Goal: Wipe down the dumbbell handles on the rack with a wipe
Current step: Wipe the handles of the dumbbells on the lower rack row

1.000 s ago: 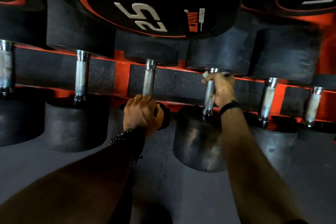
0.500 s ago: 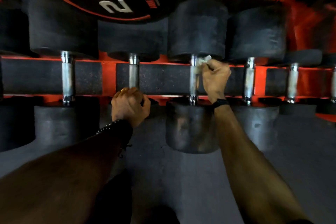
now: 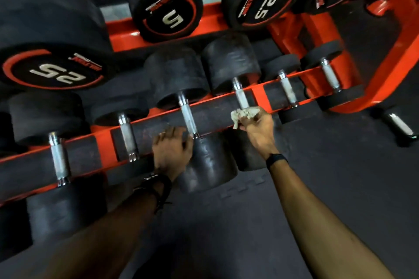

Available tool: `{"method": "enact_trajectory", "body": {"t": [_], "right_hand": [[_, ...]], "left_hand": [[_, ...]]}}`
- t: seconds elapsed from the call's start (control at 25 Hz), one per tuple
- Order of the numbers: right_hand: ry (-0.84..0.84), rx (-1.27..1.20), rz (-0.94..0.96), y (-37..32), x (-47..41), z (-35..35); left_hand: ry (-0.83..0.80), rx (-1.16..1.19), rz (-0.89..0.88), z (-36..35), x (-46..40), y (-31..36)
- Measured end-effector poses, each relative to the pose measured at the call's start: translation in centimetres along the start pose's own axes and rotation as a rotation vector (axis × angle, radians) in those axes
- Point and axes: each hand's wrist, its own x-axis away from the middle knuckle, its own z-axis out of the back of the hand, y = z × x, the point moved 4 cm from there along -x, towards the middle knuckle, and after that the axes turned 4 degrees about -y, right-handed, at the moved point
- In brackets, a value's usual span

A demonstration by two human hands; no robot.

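The rack (image 3: 258, 95) ran across the middle of the frame. The left hand (image 3: 171, 152) rested at center, the right hand (image 3: 258, 127) just right, the wipe (image 3: 243, 114) above it.
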Motion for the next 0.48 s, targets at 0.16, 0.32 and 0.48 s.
{"method": "enact_trajectory", "body": {"t": [0.16,0.32,0.48], "right_hand": [[0.031,0.146,0.084,0.7,-1.7,3.2],[0.060,0.262,0.207,0.2,-4.5,5.0],[-0.079,0.510,0.223,0.8,-7.7,3.7]], "left_hand": [[-0.123,0.003,0.102,-1.7,-2.0,6.0],[-0.173,-0.087,0.210,-3.1,-3.0,7.7],[-0.172,-0.111,0.207,-4.4,-3.5,7.9]]}}
